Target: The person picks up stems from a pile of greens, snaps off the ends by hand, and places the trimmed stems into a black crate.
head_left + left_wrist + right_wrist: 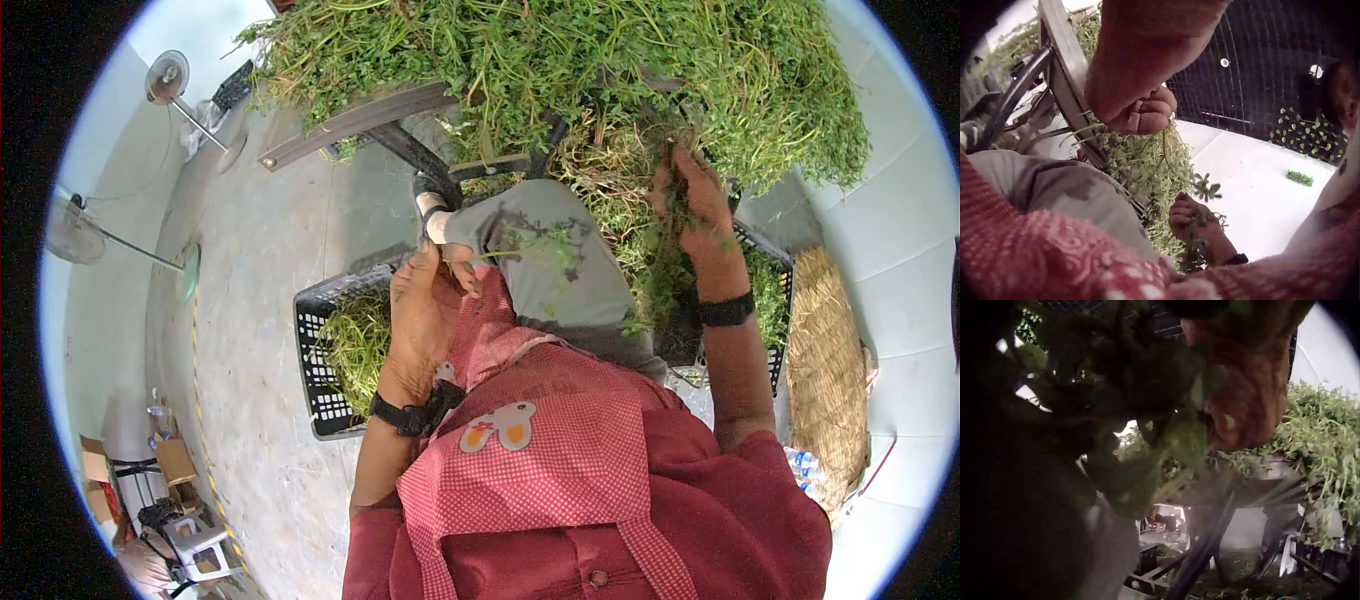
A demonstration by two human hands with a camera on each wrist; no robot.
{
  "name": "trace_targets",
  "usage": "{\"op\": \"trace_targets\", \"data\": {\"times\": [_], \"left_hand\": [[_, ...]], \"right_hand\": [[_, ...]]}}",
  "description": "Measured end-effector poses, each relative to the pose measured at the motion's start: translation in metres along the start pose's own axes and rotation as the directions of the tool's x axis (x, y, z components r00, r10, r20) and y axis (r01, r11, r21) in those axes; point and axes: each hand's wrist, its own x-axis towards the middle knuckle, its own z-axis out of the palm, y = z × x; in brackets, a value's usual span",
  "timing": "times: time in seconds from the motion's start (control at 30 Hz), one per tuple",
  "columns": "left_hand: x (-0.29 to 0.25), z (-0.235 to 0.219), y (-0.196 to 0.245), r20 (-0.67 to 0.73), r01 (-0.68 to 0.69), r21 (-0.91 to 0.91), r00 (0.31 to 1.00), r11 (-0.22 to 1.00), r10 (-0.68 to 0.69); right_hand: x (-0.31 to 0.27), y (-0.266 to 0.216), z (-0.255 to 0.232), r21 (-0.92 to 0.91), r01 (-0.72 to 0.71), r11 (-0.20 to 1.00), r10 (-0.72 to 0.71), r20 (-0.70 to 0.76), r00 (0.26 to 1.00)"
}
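Note:
My left hand (425, 305) is in front of my lap in the head view, thumb and fingertips pinching a thin green sprig (540, 243). Its leafy end reaches over the grey trouser knee. In the left wrist view, the same hand (1138, 94) has curled fingers, with sprig leaves (1205, 187) below them. Farther right, my right hand (705, 205) grips a bunch of leafy stems (665, 265) that hangs beneath it, beside the table edge. The right wrist view is mostly dark, blurred leaves (1129, 481) close to the camera, partly hiding the right hand (1250, 394).
A large heap of green plants (600, 60) covers the wooden-edged table (350, 120) ahead. A black crate (318, 375) with greens stands on the left, and another crate (785, 300) on the right. Beyond it lies a straw mat (825, 370). Two fans (185, 270) stand at far left.

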Motion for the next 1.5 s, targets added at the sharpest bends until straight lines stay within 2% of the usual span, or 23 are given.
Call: {"op": "trace_targets", "data": {"times": [0.03,0.1,0.13,0.23,0.3,0.37,0.4,0.43,0.5,0.63,0.7,0.8,0.87,0.93,1.0,1.03,1.1,1.13,1.2,1.23,1.3,1.43,1.5], "left_hand": [[0.001,0.000,-0.001,0.001,-0.007,-0.013,1.000,1.000,0.007],[0.005,0.001,-0.003,0.012,-0.008,-0.027,1.000,1.000,0.009],[0.006,0.000,-0.004,0.011,-0.005,0.002,1.000,1.000,0.005],[0.007,0.003,-0.004,0.014,0.022,0.063,1.000,0.998,-0.023],[0.006,0.006,-0.004,0.016,0.051,0.092,0.998,0.994,-0.052],[0.006,0.010,-0.006,0.181,0.063,0.080,0.981,0.995,-0.077],[0.006,0.014,-0.006,0.181,0.067,0.081,0.980,0.994,-0.081],[0.005,0.019,-0.005,0.187,0.075,0.096,0.978,0.993,-0.092],[0.005,0.025,-0.005,0.192,0.080,0.110,0.976,0.991,-0.100],[0.004,0.022,-0.007,0.241,0.038,0.126,0.968,0.991,-0.068],[0.003,0.020,-0.007,0.231,0.033,0.107,0.971,0.994,-0.057],[0.001,0.017,-0.002,0.272,0.061,0.052,0.960,0.997,-0.073],[-0.002,0.022,-0.002,0.109,0.052,0.191,0.991,0.980,-0.073],[-0.003,0.021,-0.004,0.134,0.065,0.217,0.986,0.974,-0.096],[-0.004,0.021,-0.006,0.157,0.077,0.245,0.981,0.967,-0.118],[-0.006,0.025,-0.009,0.198,-0.014,0.379,0.978,0.925,-0.067],[-0.010,0.029,-0.011,0.249,-0.102,0.501,0.968,0.860,-0.031],[-0.012,0.032,-0.010,0.284,-0.163,0.469,0.958,0.868,0.026],[-0.008,0.034,-0.006,0.318,-0.231,0.432,0.944,0.872,0.093],[-0.007,0.032,-0.002,0.235,-0.147,0.369,0.970,0.918,0.060],[-0.007,0.028,0.002,0.156,-0.055,0.302,0.988,0.952,0.007],[-0.004,0.027,0.002,0.121,-0.017,0.255,0.993,0.967,-0.014],[-0.003,0.026,0.002,0.129,-0.019,0.237,0.992,0.971,-0.012]], "right_hand": [[0.002,-0.004,-0.010,0.000,0.002,1.000,-0.002,-0.006,1.000],[-0.001,-0.013,-0.017,-0.244,0.158,0.957,-0.093,0.257,0.962],[-0.008,-0.014,-0.014,-0.350,0.209,0.913,-0.117,0.265,0.957],[-0.024,-0.016,0.000,-0.510,0.331,0.794,-0.105,0.421,0.901],[-0.039,-0.020,0.015,-0.504,0.346,0.791,-0.081,0.475,0.876],[-0.056,-0.025,0.037,-0.587,0.318,0.744,0.044,0.519,0.854],[-0.055,-0.019,0.039,-0.646,0.395,0.653,0.055,0.561,0.826],[-0.055,-0.013,0.043,-0.646,0.393,0.654,0.055,0.559,0.827],[-0.057,0.002,0.051,-0.523,0.439,0.730,0.131,0.738,0.662],[-0.056,0.041,0.049,-0.534,0.444,0.720,0.235,0.789,0.567],[-0.057,0.043,0.052,-0.652,0.445,0.614,0.390,0.741,0.547],[-0.059,0.038,0.054,-0.683,0.432,0.588,0.397,0.710,0.581],[-0.061,0.037,0.053,-0.701,0.397,0.593,0.391,0.681,0.618],[-0.062,0.034,0.053,-0.716,0.362,0.597,0.386,0.652,0.653],[-0.061,0.030,0.056,-0.824,0.393,0.408,0.404,0.550,0.731],[-0.057,0.035,0.054,-0.823,0.394,0.409,0.404,0.550,0.731],[-0.045,0.053,0.048,-0.766,0.626,0.146,0.091,0.640,0.763],[-0.041,0.056,0.043,-0.770,0.621,0.147,0.087,0.635,0.767],[-0.033,0.056,0.037,-0.733,0.422,0.533,0.098,0.549,0.830],[-0.038,0.047,0.041,-0.732,0.423,0.534,0.103,0.552,0.827],[-0.054,0.027,0.047,-0.708,0.208,0.675,0.285,0.510,0.812],[-0.058,0.023,0.042,-0.628,0.313,0.712,0.195,0.606,0.771],[-0.062,0.025,0.043,-0.574,0.414,0.707,0.159,0.699,0.697]]}}
